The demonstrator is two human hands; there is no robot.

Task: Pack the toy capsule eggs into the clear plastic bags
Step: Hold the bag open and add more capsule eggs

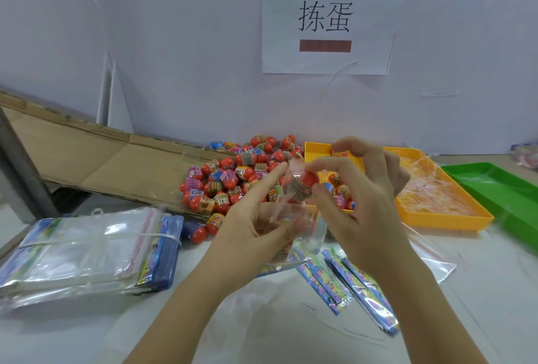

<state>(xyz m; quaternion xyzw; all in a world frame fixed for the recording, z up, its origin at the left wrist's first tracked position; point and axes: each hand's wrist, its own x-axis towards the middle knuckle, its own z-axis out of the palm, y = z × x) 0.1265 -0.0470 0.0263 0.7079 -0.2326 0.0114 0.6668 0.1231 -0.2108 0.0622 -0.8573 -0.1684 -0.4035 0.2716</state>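
Fingers [334, 161] pinch the egg [307, 181] — at bag [294, 218] mouth.

Eggs [233, 177]: dozens, no exact ct. 1 yellow tray [436, 222], 1 green tray [495, 186], 1 bag bundle [87, 247], 1 sign [326, 63].

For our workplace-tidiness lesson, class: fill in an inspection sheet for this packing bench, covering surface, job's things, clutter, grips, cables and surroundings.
surface: white table, crowded with packing stock.
job's things: egg pile at the back; banded bag stack at left; flat printed bags beside the right forearm.
clutter: flattened cardboard at back left; orange tray holding clear plastic scraps; green tray beside it.
grips: left grip holds a clear bag; right grip pinches a red egg at the bag's top.
cables: nothing seen.
surroundings: white wall with a taped paper sign; grey post at left.
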